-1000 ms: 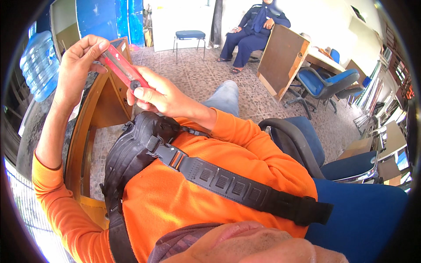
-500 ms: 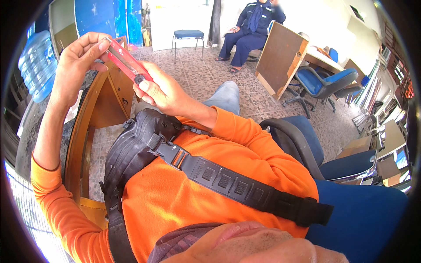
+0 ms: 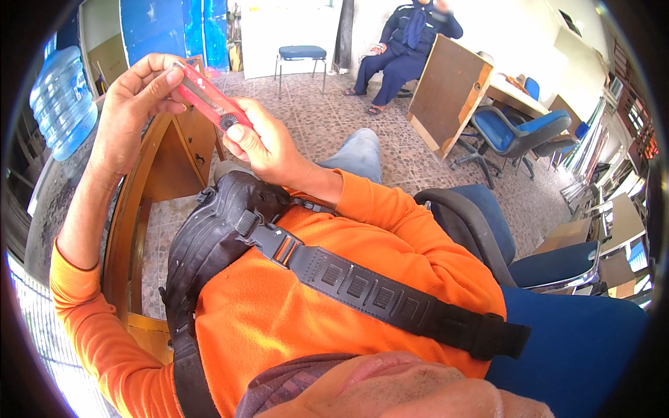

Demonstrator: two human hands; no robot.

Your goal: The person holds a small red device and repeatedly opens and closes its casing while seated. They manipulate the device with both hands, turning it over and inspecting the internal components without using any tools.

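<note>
My left hand (image 3: 132, 104) and right hand (image 3: 261, 143) fingers pinch the red cutter (image 3: 208, 101); it seems light, stiff, best held by its body.

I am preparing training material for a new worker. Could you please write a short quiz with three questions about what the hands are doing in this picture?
1. True or false: both hands hold the red utility knife.
2. Which hand has its thumb beside the black wheel of the knife?
A. left hand
B. right hand
C. neither
3. Fill in: the black bag lies on the person's chest over an ______ shirt.

Key: 1 true; 2 B; 3 orange.
</note>
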